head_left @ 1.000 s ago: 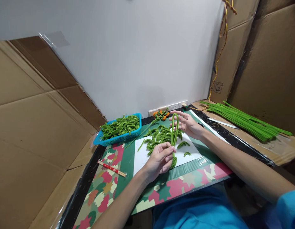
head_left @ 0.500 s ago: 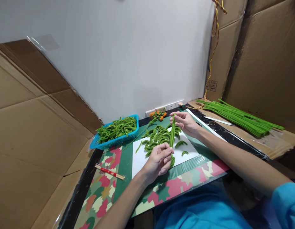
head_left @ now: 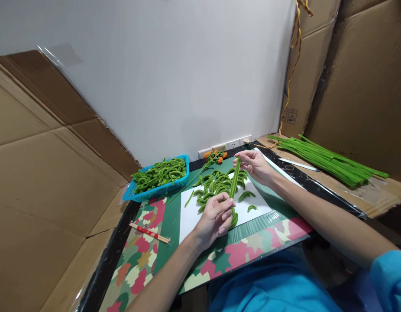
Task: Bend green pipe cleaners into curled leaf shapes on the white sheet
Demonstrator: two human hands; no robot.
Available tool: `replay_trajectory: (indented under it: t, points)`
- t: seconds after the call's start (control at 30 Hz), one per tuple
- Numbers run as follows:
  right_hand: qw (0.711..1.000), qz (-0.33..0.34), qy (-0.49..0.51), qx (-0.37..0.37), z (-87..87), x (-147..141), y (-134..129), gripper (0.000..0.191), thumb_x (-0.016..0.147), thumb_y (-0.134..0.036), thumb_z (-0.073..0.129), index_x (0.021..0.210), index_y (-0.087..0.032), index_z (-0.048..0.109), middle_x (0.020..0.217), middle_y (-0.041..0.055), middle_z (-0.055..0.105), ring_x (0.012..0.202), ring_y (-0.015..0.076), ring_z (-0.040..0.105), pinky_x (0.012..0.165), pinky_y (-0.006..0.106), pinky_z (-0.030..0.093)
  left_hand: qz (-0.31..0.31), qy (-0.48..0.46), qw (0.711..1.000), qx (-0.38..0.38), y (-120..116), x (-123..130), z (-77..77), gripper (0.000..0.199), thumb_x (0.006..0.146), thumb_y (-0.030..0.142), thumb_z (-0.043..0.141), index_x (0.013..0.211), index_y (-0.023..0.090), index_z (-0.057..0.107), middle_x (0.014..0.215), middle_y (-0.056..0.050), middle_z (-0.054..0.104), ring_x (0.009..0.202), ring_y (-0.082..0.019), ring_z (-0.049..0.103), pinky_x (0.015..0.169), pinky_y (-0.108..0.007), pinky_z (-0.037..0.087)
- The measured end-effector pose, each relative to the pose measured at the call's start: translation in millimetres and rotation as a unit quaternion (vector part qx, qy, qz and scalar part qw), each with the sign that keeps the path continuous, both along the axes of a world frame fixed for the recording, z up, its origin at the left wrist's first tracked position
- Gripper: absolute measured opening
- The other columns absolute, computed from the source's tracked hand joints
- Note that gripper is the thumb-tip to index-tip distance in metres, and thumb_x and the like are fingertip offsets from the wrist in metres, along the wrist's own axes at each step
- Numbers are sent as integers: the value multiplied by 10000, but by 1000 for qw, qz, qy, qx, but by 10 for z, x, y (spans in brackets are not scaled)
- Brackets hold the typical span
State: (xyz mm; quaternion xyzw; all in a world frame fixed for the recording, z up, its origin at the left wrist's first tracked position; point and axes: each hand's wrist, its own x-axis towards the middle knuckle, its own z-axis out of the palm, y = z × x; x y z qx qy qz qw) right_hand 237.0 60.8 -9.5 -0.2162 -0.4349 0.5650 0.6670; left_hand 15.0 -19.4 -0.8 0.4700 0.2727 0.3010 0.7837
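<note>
From the head view, your left hand (head_left: 216, 215) and right hand (head_left: 256, 167) pinch the lower part and top of a fuzzy green strip (head_left: 234, 183), fingers closed on it, above a white sheet (head_left: 189, 221). Curved green pieces (head_left: 216, 187) already lie there and more fill the blue basket (head_left: 157, 191); the held strip seems unfinished, the straight stems (head_left: 324, 161) at right unworked.

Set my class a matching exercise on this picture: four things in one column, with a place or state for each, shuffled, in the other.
1. Blue basket
2. Red-wrapped sticks
3. Long green stems
4. Green strip

A. Lying on cardboard at the right
B. Held between left hand and right hand
C. Heaped with curled green pieces
D. Partly on the mat's patterned border

Pairs: 1-C, 2-D, 3-A, 4-B
</note>
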Motion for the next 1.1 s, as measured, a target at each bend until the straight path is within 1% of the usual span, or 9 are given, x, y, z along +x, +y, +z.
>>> replay_trajectory:
  t: [0.23, 0.43, 0.6, 0.73, 0.87, 1.0, 1.1]
  points:
    - [1000, -13, -12, 4, -4, 30, 29, 400, 677, -518, 966, 854, -196, 808, 790, 49, 813, 692, 166, 772, 689, 278, 637, 38, -6, 999, 0, -4, 4, 41, 284, 896, 359, 787, 830, 169, 586, 525, 113, 392, 295, -18, 303, 288, -110, 241]
    - [1000, -14, -12, 12, -15, 23, 30, 401, 689, -523, 961, 864, -195, 811, 781, 47, 813, 689, 167, 775, 669, 264, 635, 68, -5, 998, 7, -4, -7, 51, 293, 874, 355, 797, 801, 168, 584, 497, 119, 370, 288, -21, 300, 283, -107, 223]
    - [1000, -13, -17, 13, -16, 26, 30, 404, 694, -522, 958, 864, -189, 806, 786, 56, 815, 703, 185, 784, 704, 304, 649, 68, -2, 998, 4, -10, -10, 57, 298, 861, 365, 802, 796, 171, 584, 487, 121, 366, 285, -29, 301, 278, -118, 237]
    - [999, -9, -29, 11, 3, 39, 17, 417, 703, -539, 948, 881, -191, 803, 809, 63, 820, 761, 202, 800, 706, 296, 643, 71, -1, 997, 6, -4, -19, 51, 296, 862, 366, 799, 804, 172, 582, 495, 119, 379, 281, -27, 310, 277, -119, 223]
    - [1000, 2, -20, 11, 10, 37, 6, 427, 742, -574, 913, 899, -191, 809, 860, 75, 828, 822, 218, 811, 724, 290, 649, 80, 3, 997, 22, 3, -18, 47, 299, 881, 372, 780, 801, 163, 581, 507, 108, 400, 288, -17, 341, 301, -105, 206]
    - [1000, 3, -13, 3, -8, 25, 5, 424, 746, -582, 910, 870, -193, 796, 861, 77, 827, 903, 244, 814, 757, 311, 665, 85, 9, 996, 34, -2, -11, 46, 312, 869, 387, 784, 796, 165, 578, 506, 106, 399, 290, -24, 353, 304, -113, 212]
    - [1000, 0, -15, -1, -14, 21, 1, 430, 731, -581, 921, 863, -194, 786, 858, 74, 825, 929, 251, 811, 790, 335, 671, 85, 7, 996, 37, -6, -12, 42, 317, 863, 393, 788, 797, 165, 577, 511, 103, 415, 292, -28, 364, 304, -116, 226]
